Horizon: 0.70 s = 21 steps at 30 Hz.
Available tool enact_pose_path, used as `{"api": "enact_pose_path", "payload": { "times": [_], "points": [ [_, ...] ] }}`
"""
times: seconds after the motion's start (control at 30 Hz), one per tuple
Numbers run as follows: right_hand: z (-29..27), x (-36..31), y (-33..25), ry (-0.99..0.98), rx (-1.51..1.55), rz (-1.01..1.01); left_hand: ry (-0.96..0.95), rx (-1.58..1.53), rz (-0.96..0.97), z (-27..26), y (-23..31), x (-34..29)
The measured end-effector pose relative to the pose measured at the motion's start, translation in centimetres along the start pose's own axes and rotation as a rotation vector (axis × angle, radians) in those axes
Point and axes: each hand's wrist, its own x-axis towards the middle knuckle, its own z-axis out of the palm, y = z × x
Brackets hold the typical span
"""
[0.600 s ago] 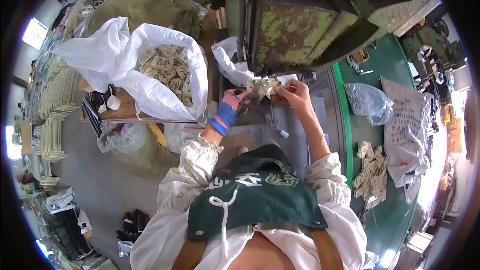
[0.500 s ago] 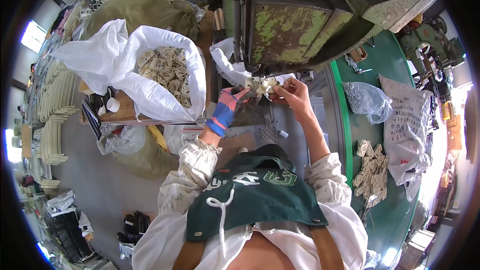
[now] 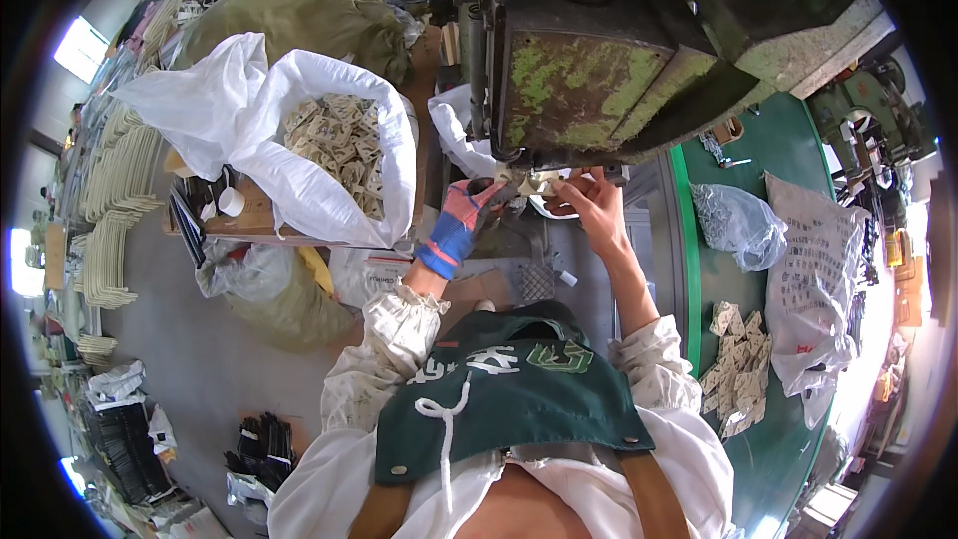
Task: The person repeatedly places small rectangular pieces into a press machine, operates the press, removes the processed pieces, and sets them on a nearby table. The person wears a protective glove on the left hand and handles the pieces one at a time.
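At the machine's work spot, my left hand (image 3: 461, 225) wears a pink and blue glove with dark fingertips. Its fingers are closed at the left edge of a small cream-coloured piece (image 3: 540, 182). From the other side my bare right hand (image 3: 597, 215) pinches the same piece between thumb and fingers. The piece lies close under the green, worn press head (image 3: 579, 80), which partly covers it. Its exact shape is hard to make out.
Left of my hands, an open white sack (image 3: 344, 75) holds many small cream pieces (image 3: 336, 140). On the right, a green table (image 3: 743, 454) bears a pile of flat cream pieces (image 3: 736, 364), a clear plastic bag (image 3: 736, 225) and a printed sack (image 3: 813, 279). Black bundled parts (image 3: 261, 454) lie on the floor.
The view has shifted slightly. Both hands stay at the work spot, and the cream piece is now more covered by the press head. My right fingers have bent in closer around it.
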Motion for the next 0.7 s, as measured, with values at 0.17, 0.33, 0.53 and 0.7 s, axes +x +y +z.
{"api": "enact_pose_path", "payload": {
  "times": [0.17, 0.33, 0.53, 0.7],
  "points": [
    [0.2, 0.6, 0.0, 0.031, 0.013, 0.037, -0.033, -0.123, -0.206, -0.1, -1.9, 0.2],
    [0.0, 0.9, -0.4, 0.065, -0.056, 0.194, 0.119, -0.163, -0.143, 0.0, 2.6, 1.3],
    [0.1, 0.7, -0.4, 0.053, -0.088, 0.192, 0.229, -0.524, -0.236, 0.4, 2.4, 1.2],
    [-0.3, 0.8, 0.2, 0.054, -0.083, 0.229, -0.125, -0.452, -0.521, -0.9, 0.1, 0.3]
  ]
}}
